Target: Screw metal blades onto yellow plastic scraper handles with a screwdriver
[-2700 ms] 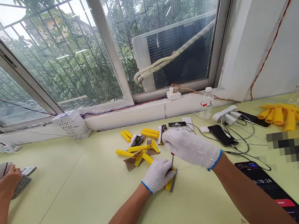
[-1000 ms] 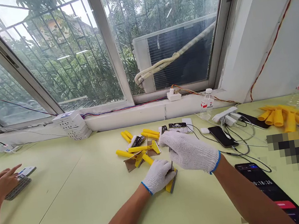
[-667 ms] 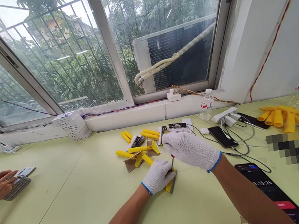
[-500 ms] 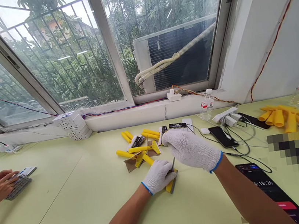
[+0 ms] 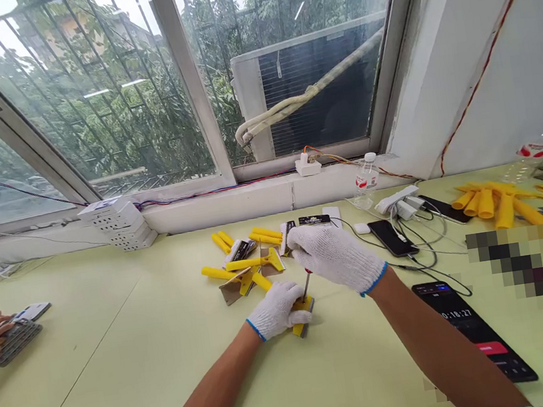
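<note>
The gloved left hand had its fingers clamped on one yellow-handled scraper, lying near the front edge of the worktop. The gloved right hand had its fingers together beside one thin screwdriver; whether they gripped it, I cannot tell. More yellow scrapers lay just behind, and three phones lay to the right.

light: bright overcast daylight pouring in through the white-framed metal window, lol | glare: ceiling lamps reflected in the glass | shadows: barely any on the pale green laminate counter | distortion: wide-angle bowing at the edges | blur: pixelated mosaic patch at right
</note>
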Demonstrator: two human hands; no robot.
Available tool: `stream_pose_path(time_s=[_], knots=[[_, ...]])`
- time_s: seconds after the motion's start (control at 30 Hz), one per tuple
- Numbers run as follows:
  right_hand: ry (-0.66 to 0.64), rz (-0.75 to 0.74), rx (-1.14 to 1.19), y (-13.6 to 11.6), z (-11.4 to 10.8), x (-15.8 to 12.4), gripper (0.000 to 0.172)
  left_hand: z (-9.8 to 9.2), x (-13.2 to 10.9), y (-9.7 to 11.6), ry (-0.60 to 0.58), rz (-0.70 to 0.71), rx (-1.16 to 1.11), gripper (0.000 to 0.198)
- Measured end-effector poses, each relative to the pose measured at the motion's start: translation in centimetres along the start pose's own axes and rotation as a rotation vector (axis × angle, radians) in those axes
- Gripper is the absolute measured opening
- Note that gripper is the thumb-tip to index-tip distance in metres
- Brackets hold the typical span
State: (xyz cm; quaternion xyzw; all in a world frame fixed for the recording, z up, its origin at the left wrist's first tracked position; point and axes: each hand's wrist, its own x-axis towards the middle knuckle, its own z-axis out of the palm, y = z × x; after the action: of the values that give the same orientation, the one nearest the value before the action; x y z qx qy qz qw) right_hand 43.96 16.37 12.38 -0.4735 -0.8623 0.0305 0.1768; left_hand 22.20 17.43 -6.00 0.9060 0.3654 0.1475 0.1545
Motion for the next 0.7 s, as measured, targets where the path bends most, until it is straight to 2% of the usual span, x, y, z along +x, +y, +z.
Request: stream_pose_path(time_s=[0.1, 0.2, 0.27, 0.43, 0.57, 0.6, 0.7], knots=[[0.019, -0.024, 0.088, 0.6, 0.1, 0.2, 0.022, -1.2, -0.5, 0.2, -0.035, 0.057, -0.048, 0.016], [0.044, -0.064, 0.132, 0.9, 0.3, 0.3, 0.020, -1.6, -0.9, 0.0, -0.036, 0.083, -0.067, 0.044], [0.046, -0.072, 0.146, 0.8, 0.3, 0.2, 0.021, -1.4, -0.9, -0.2, -0.023, 0.075, -0.053, 0.051], [0.052, -0.088, 0.170, 0.5, 0.0, -0.1, 0.024, -0.7, -0.5, 0.0, 0.032, 0.048, 0.027, 0.041], [0.063, -0.051, 0.138, 1.2, -0.3, -0.3, 0.015, -0.2, -0.2, 0.2, 0.075, 0.013, 0.132, 0.031], [0.072, -0.032, 0.130, 1.5, -0.3, -0.3, 0.017, -0.1, -0.1, 0.2, 0.082, 0.014, 0.151, 0.029], [0.092, 0.015, 0.124, 2.2, -0.6, -0.3, 0.036, 0.2, -0.1, 0.1, 0.112, 0.015, 0.201, 0.027]])
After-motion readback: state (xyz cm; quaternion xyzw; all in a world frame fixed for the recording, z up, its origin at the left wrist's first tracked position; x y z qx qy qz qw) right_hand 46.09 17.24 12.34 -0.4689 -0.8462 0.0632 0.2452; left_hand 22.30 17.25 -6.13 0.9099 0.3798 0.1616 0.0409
